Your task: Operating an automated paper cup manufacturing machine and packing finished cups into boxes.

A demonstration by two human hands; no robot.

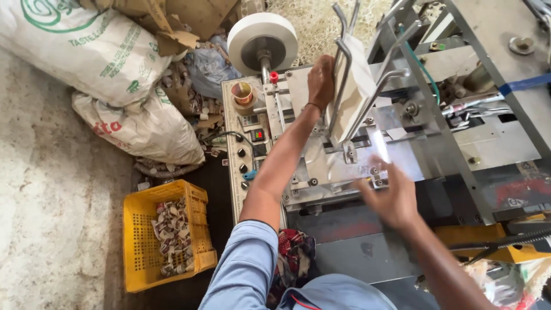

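Fingers of right hand (390, 198) spread, blurred, near edge of metal plate (338, 166); left hand (320, 80) farther, touching paper stack (353, 86) w/ upright axis; its finger state I cannot tell.

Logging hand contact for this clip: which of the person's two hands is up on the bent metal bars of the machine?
The left hand, with a dark wristband, rests against the bent metal bars beside the white roll. The right hand hovers lower, blurred, fingers spread over the flat metal plate.
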